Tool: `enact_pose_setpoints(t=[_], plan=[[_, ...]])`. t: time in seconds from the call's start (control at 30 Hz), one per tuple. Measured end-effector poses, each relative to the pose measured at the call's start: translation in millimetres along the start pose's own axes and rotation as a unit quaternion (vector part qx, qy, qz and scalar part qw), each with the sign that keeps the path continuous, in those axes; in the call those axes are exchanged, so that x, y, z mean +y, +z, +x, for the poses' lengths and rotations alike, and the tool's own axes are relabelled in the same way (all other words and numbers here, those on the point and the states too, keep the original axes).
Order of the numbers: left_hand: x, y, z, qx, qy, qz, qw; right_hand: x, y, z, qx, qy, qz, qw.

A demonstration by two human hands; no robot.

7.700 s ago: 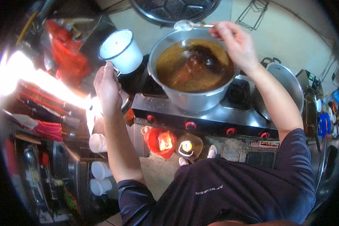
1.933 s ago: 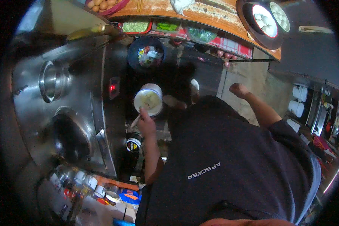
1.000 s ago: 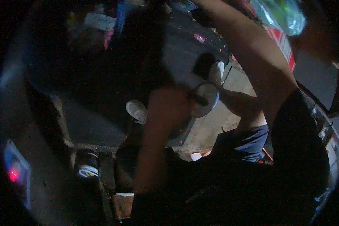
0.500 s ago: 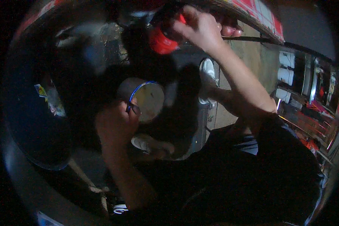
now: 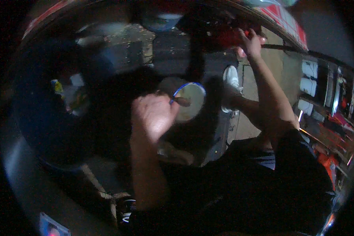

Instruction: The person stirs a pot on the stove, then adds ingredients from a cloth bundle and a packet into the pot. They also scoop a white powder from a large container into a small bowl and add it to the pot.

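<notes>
My left hand (image 5: 155,114) is closed at the near side of a round mug-like vessel (image 5: 192,96) with a blue rim and a pale inside. The vessel is tilted so its inside shows; a dark patch marks the wall beside my fingers. Farther off to the right, my right hand (image 5: 251,43) reaches in under a ledge with its fingers apart. Beside those fingers lies a dark red thing (image 5: 226,37), blurred and in shadow; whether they touch it is hard to see. Small round reddish things (image 5: 241,52) sit close to the hand.
A large dark blue round bin (image 5: 47,157) with litter inside stands at the left. A ledge with a red-and-white checked cover (image 5: 285,21) crosses the top right. White containers (image 5: 308,86) line the right side. My shoe (image 5: 231,80) is below. A bluish basin (image 5: 161,23) sits at the far side.
My right hand has moved right and no longer holds the bright red thing it gripped before. My left hand and the vessel now appear farther right in view, which has itself shifted.
</notes>
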State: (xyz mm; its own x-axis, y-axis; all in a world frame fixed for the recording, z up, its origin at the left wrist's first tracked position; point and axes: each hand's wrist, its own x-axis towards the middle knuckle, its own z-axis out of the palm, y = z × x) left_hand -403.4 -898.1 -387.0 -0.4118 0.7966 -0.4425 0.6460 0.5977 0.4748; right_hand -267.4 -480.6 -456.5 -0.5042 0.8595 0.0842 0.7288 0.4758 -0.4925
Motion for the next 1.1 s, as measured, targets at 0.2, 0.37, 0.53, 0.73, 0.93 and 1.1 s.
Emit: enact_pose_setpoints(t=[0.2,0.37,0.53,0.73,0.93,1.1], plan=[[3.4,-2.7,-6.9,0.112,0.025,-0.033,0.993,-108.3,-42.8,-57.7,-0.246,-0.057,-0.285,0.925],[10.8,16.2,-11.2,0.164,0.118,-0.026,0.979,-258.9,14.5,-130.3,-0.485,-0.063,0.238,0.839],[10.7,32.3,-13.9,0.28,0.14,-0.021,0.949,-366.6,64.0,-192.9,-0.678,0.147,0.293,0.658],[9.0,31.1,-26.4,0.15,0.07,0.046,0.985,-354.8,40.1,-275.3,-0.731,0.285,0.386,0.486],[-4.1,19.4,-66.0,0.118,0.044,0.144,0.982,-351.8,43.3,-179.1,-0.895,-0.09,0.161,0.406],[-15.8,6.4,-60.8,0.165,0.004,0.027,0.986,-322.9,104.2,-67.3,-0.565,0.174,0.37,0.717]])
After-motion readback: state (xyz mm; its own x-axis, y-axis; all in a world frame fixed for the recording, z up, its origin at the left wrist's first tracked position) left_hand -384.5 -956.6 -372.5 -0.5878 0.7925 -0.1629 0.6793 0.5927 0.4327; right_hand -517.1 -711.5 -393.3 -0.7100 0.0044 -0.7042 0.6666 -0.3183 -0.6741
